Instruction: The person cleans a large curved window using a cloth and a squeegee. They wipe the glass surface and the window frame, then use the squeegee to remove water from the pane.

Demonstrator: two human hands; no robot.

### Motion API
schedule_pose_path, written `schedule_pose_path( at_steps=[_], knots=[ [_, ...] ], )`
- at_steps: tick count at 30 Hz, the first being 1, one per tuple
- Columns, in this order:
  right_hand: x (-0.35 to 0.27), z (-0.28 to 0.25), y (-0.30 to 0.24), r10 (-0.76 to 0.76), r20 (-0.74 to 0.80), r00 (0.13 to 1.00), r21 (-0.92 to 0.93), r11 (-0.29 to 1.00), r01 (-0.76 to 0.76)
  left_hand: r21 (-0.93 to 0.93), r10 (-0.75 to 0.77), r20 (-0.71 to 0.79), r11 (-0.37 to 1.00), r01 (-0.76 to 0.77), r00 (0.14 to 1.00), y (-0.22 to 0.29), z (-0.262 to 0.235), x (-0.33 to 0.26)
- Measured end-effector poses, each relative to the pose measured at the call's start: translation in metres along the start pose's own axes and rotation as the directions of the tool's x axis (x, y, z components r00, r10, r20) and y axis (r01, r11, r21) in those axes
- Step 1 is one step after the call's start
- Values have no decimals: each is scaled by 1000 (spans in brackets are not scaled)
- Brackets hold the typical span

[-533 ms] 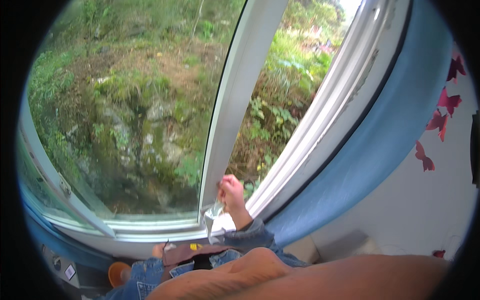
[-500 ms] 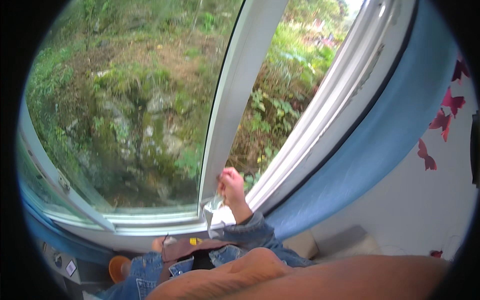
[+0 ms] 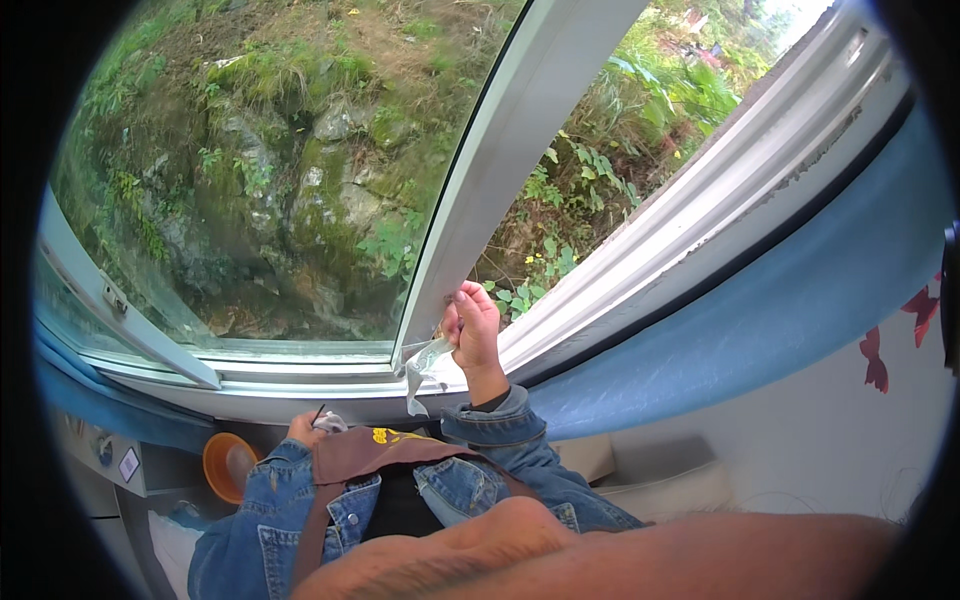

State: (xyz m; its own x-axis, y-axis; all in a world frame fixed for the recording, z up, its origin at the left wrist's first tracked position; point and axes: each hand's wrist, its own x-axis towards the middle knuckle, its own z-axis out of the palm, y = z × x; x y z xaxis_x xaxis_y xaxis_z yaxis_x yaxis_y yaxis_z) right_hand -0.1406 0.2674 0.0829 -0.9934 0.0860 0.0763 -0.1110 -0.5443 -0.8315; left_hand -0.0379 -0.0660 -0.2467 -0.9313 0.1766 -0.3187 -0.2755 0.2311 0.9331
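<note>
At the foot of the white window frame (image 3: 500, 170), the right hand (image 3: 474, 325) closes around a crumpled pale cloth (image 3: 424, 365) hanging downward, while the left hand (image 3: 305, 428) pinches something small.

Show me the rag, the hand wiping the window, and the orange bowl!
rag (image 3: 422, 362), head view, on the crumpled hanging cloth.
right hand (image 3: 474, 325), head view, on the back of the fist against the window frame.
orange bowl (image 3: 226, 465), head view, on its inside.

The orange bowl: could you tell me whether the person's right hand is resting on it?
No, the right hand holds a cloth against the window frame, above the orange bowl.
</note>
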Motion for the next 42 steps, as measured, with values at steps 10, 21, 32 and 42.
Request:
schedule_pose_path(
  at_steps=[10,21,32,42],
  knots=[
    [2,4,4,-28,-85,996,-62,998,23,84,-23,8,996,22,1000,16,4,-1],
    [-13,11,0,-157,-146,977,-306,946,106,125,11,43,992,-16,999,7,6,6],
    [-10,11,-11,-89,-177,980,-268,963,39,100,-41,-19,994,43,999,36,9,-15],
    [-8,25,-36,29,-247,969,-429,893,-136,80,-68,55,995,63,996,60,8,-18]
  ],
)
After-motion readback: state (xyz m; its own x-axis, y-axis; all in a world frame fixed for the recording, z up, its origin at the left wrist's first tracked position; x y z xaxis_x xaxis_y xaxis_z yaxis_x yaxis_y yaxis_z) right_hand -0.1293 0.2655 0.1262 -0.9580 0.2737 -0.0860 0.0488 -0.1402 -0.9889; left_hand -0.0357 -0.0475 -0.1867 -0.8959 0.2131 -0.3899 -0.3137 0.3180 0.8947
